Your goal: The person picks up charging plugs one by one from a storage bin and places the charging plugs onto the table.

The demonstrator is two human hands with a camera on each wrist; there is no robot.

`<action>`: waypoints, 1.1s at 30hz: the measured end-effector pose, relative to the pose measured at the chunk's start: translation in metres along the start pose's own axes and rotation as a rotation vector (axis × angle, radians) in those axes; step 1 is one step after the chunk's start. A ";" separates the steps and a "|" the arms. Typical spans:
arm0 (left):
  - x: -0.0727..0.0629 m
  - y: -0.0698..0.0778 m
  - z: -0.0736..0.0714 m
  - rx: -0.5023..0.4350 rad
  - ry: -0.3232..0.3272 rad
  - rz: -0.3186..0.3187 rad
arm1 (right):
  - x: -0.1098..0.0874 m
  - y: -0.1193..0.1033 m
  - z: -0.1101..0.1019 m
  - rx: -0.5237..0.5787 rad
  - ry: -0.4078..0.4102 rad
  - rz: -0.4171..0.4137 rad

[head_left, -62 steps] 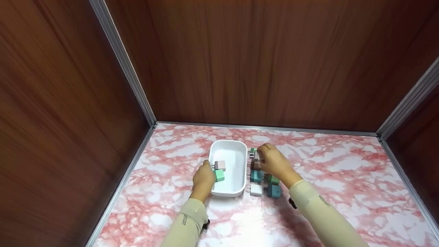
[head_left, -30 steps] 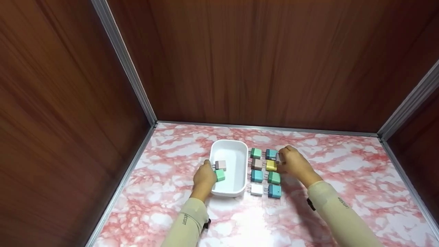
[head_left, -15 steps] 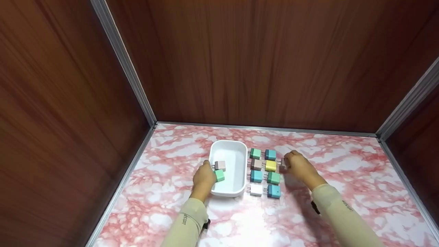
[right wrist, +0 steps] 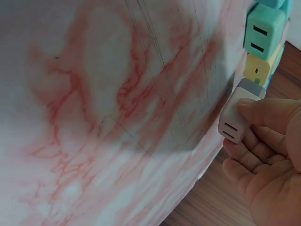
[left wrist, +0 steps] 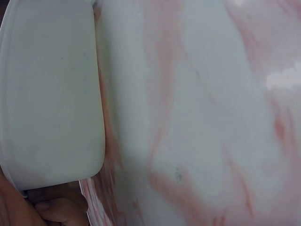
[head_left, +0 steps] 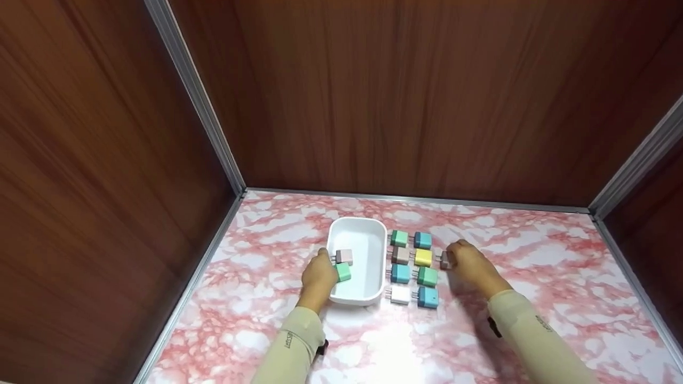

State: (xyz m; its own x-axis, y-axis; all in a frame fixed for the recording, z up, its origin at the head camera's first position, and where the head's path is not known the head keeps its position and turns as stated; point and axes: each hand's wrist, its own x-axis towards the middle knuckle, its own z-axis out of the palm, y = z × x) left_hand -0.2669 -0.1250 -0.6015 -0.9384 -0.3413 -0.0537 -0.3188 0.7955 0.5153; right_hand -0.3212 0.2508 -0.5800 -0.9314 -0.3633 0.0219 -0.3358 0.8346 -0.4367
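Note:
My left hand (head_left: 319,273) grips the left wall of a white plastic tub (head_left: 358,220); the left wrist view shows its fingers curled at the tub's end. Inside the tub lie a pale pink wall charger (head_left: 344,256) and a green wall charger (head_left: 343,272). Thumb and fingers of my right hand (head_left: 474,266) pinch a greyish-pink wall charger (right wrist: 233,113), its prong end toward the yellow charger (head_left: 423,257). In the right wrist view two slots show on its near end. That charger sits low, close to the table; I cannot tell whether it touches it.
Right of the tub stand two columns of chargers, prongs leftward: green (head_left: 399,238), brownish-pink (head_left: 400,255), blue (head_left: 400,273) and white (head_left: 399,295); then blue (head_left: 423,240), yellow, green (head_left: 427,276) and blue (head_left: 428,297). Dark wood panels (head_left: 405,106) enclose the marbled table (head_left: 533,256).
My right hand has moved right, from above the left charger column to beyond the right column, then slightly nearer, with the greyish-pink charger in its fingers. My left hand stays on the tub.

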 end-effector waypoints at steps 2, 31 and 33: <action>0.001 0.000 0.000 -0.003 -0.001 0.003 | 0.000 0.001 0.001 0.000 0.010 -0.022; 0.002 -0.002 0.001 -0.010 -0.012 0.008 | -0.006 0.002 0.005 0.027 0.052 -0.032; 0.002 -0.002 0.002 -0.008 -0.008 0.009 | -0.004 -0.001 0.003 0.034 0.046 -0.026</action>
State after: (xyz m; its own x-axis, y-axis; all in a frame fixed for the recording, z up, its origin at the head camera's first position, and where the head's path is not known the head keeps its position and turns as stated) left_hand -0.2681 -0.1262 -0.6043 -0.9422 -0.3304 -0.0558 -0.3095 0.7942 0.5229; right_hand -0.3163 0.2498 -0.5822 -0.9281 -0.3648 0.0744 -0.3558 0.8102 -0.4658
